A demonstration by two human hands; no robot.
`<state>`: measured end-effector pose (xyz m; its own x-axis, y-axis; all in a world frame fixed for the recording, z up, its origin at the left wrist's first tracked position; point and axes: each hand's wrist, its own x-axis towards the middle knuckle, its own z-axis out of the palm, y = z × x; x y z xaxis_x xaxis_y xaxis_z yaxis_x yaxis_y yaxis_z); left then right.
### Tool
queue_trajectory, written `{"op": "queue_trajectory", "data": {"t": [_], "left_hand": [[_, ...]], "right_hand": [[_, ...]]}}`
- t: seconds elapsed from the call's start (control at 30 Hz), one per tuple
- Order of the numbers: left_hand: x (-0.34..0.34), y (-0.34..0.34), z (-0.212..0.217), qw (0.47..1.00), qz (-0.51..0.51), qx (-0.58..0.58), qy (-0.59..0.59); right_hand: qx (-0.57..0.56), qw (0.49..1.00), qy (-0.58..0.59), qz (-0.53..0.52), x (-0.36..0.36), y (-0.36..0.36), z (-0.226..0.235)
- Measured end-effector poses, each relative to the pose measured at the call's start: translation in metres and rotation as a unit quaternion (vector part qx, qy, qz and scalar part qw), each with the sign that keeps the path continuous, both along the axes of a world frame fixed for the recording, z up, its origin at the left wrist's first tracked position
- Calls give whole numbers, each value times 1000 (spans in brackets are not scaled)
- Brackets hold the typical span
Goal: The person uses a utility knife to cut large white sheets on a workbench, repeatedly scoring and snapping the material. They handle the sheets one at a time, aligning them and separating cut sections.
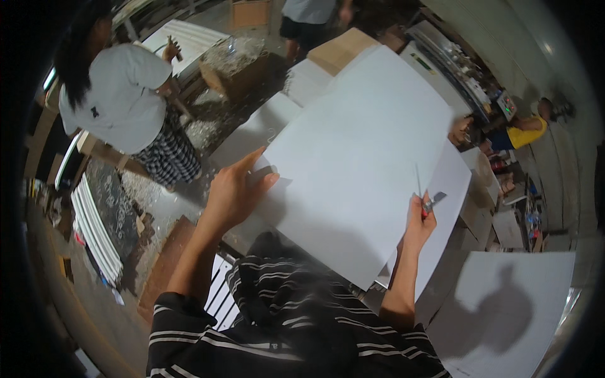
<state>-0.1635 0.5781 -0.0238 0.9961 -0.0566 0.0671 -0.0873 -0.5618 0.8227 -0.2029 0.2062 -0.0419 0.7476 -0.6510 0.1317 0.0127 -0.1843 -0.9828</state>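
In front of me, a large white sheet (353, 145) lies at a slant over other white sheets. My left hand (233, 189) is at its left edge, thumb over the top face and the other fingers at or beyond the edge, partly hidden. My right hand (417, 227) is closed around a small hand tool (428, 206) with a red part and a metal blade pointing right. A thin line rises from that hand over the white surface; I cannot tell what it is. The right forearm crosses the sheet's near right side.
A person in a white shirt (126, 88) stands at the left. Another person (309, 12) is at the far side, and one in yellow (528, 132) at the right. Cardboard (343, 50) lies beyond the sheets. White strips (97, 230) are stacked left; a white panel (504, 309) is lower right.
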Motion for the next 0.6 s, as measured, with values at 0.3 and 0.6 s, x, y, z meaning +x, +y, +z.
{"op": "queue_trajectory", "data": {"t": [0.3,0.6], "left_hand": [[85,85,-135,893,-43,-431,121],[179,191,-436,943,72,54,320]], "right_hand": [[-8,999,-23,-43,-12,-26,-21],[-99,953,174,-229,-52,-28,14]]}}
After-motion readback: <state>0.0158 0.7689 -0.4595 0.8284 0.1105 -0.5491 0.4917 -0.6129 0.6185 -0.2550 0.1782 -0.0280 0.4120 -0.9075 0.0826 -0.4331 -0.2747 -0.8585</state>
